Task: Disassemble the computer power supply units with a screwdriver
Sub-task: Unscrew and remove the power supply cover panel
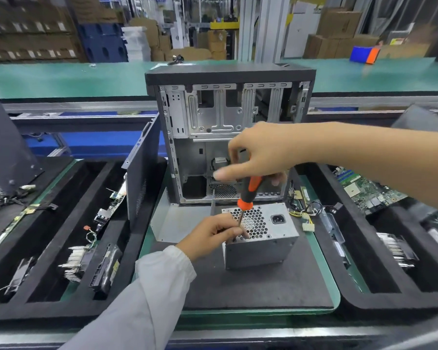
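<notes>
- From the head camera I see a grey power supply box [259,233] standing on a dark mat [250,286] in the middle of the worktop [321,290], near its front edge.
- The top of the box has a grid of little holes and a black plug socket [278,219].
- My right hand [261,152] is up high, with its fingers curled round the orange and black handle of the screwdriver [247,195].
- The thin metal tip of the screwdriver points down at the holed top, near the box's left corner.
- My left hand [210,234], in a white sleeve [147,299], pinches the metal shaft low down and rests on the box's left edge.
- Just behind the box stands an open computer case [228,127], bare metal inside, with a black top.
- A loose side panel [143,168] leans upright to the left of the case.
- A flat grey metal sheet [177,221] lies between the case and my left hand.
- Small wires with a white plug [306,221] lie just right of the box.
- A black foam tray [61,236] on the left side of the worktop holds small parts and cables.
- Another black tray [390,261] on the right side holds a green circuit board [367,190].
</notes>
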